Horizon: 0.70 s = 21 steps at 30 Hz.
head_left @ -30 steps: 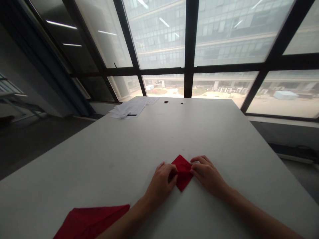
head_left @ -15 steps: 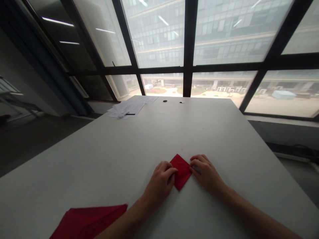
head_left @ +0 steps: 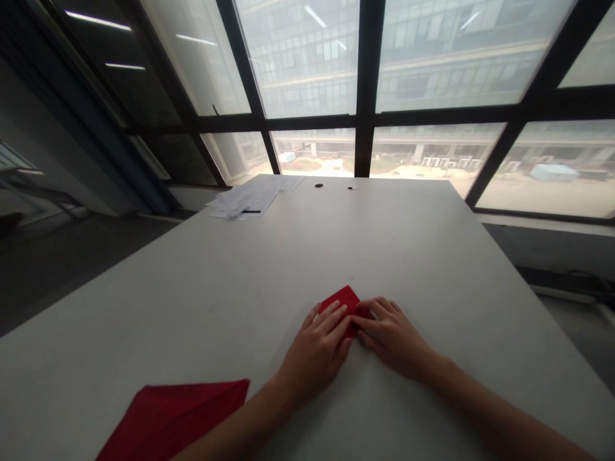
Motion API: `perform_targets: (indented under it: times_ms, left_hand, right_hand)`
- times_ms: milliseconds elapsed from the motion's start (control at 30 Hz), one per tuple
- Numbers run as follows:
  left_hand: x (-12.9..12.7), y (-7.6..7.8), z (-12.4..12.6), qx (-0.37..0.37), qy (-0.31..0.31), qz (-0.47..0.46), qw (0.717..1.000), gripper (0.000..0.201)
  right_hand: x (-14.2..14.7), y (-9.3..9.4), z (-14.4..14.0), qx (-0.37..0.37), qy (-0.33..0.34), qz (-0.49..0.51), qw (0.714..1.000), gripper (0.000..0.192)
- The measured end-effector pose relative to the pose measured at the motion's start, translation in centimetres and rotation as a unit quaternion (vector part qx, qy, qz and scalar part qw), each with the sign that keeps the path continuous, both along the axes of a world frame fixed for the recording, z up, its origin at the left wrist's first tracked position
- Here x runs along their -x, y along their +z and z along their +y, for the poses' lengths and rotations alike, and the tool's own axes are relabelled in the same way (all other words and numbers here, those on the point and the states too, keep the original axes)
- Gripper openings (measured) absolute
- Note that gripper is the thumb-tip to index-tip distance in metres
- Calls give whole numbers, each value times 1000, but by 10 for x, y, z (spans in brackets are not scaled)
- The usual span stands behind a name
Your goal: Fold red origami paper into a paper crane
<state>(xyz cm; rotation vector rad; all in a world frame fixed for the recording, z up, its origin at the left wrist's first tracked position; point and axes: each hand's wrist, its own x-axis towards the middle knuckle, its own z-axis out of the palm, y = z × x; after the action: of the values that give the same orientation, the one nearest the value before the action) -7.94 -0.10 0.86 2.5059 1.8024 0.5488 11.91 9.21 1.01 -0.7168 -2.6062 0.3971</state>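
Just below the middle of the frame, both hands lie on a small folded red paper (head_left: 344, 299) that rests flat on the white table (head_left: 384, 243). Only the paper's far corner shows past the fingers. The left hand (head_left: 317, 351) is palm down with its fingers laid flat and close together over the paper's left part. The right hand (head_left: 394, 336) comes in from the lower right, its fingertips pressed down on the paper's right edge and touching those of the left hand; neither hand pinches or lifts the paper. At the lower left of the frame a larger red sheet (head_left: 177, 416) lies on the table beside the left forearm. Toward the upper left, at the table's far edge, sits a loose stack of white papers (head_left: 254, 195).
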Motion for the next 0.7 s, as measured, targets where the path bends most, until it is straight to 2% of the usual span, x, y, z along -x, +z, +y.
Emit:
perform_targets:
  times_ms: [167, 300, 467, 700]
  left_hand:
    - [-1, -6, -5, 59, -11, 73, 996, 64]
    - [1, -7, -5, 71, 8, 81, 994, 65]
    - [2, -10, -6, 45, 59, 70, 995, 61]
    - [3, -11, -5, 19, 82, 52, 995, 60]
  right_hand:
    - [-3, -2, 2, -10, -13, 12, 1000, 28]
    - [-5, -3, 4, -15, -14, 20, 1000, 25]
    - [-5, -2, 3, -21, -6, 7, 1000, 26]
    - [-6, 0, 3, -34, -2, -1, 999, 27]
